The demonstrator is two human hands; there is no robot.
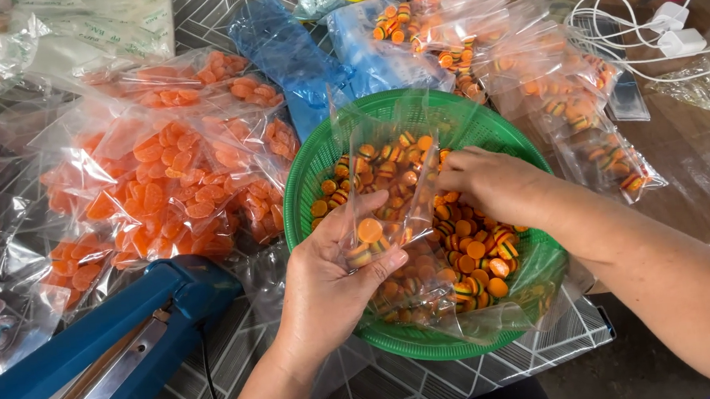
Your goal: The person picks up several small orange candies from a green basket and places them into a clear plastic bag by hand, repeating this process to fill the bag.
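— What has the left hand point(328, 284) got?

— A small clear bag point(385, 196), pinched shut between thumb and fingers, a few round candies point(369, 228) inside.

— And the right hand point(492, 184)?

— Just right of that grip, fingers curled down into the loose candies in the green basket point(309, 173). Whether it holds any, I cannot tell.

— The bag itself?

— Upright above the basket.

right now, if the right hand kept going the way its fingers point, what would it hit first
The right hand points left and down into the green basket; it would likely meet the small clear bag held by the left hand, though depth is unclear.
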